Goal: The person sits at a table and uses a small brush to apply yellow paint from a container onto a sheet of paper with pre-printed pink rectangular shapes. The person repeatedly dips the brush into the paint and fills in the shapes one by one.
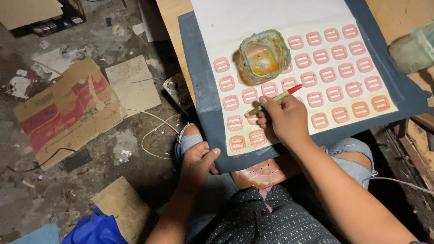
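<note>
A dark blue board (201,86) rests on my lap and carries a cream sheet (266,18) with rows of pink slotted buckle pieces (334,93). A square, glue-stained container (264,56) with amber liquid stands on the sheet. My right hand (282,119) grips a thin brush (276,97) with a red end, its tip near the lower pink pieces. My left hand (197,162) clamps the board's near left edge, thumb on top.
Flattened cardboard (68,110), paper scraps and a white cord (153,135) litter the dirty floor at left. A blue bag (95,228) lies near my knee. A greenish container (413,49) sits on the wooden surface at right.
</note>
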